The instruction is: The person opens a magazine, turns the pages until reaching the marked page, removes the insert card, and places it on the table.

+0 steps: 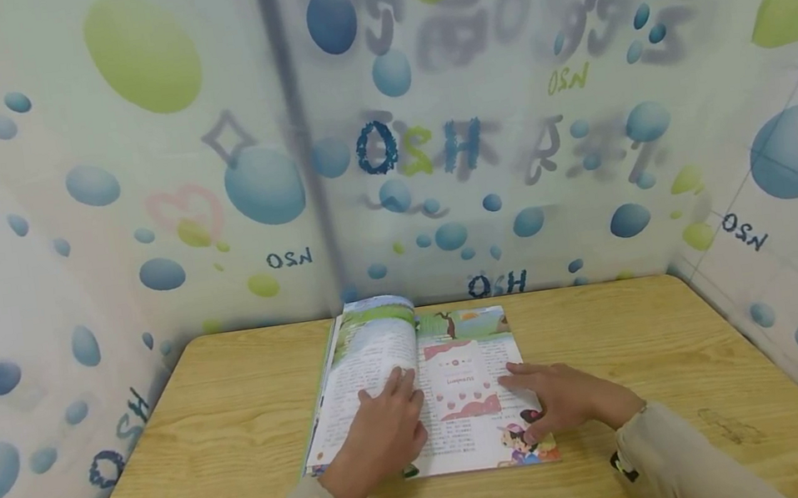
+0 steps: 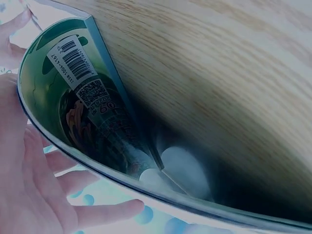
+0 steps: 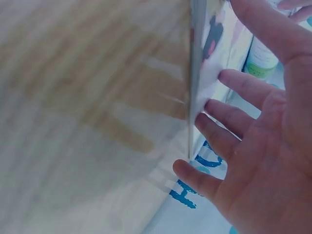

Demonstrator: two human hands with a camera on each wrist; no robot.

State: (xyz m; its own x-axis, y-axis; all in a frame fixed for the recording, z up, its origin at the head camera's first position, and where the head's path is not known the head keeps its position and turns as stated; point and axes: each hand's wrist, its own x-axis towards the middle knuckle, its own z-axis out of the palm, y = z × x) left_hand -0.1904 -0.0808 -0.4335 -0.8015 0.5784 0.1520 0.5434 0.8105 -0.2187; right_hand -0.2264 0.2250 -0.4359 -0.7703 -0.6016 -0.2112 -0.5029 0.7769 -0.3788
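An open illustrated magazine lies on the wooden table, its left pages arching up toward the spine. My left hand rests on the left page close to the spine, fingers spread. On the right page lies a flat pink-and-white packet or card printed with strawberries. Just right of it, my right hand rests over the page's outer edge with fingers extended. In the left wrist view, the green back cover with a barcode label curves up off the table. Beside the magazine's edge, the right fingers are straight in the right wrist view.
The wooden table reaches a patterned curtain or wall panel at its back, with similar panels at both sides. A dark mark shows on the tabletop at the right. Part of a white-and-green object appears behind the right hand.
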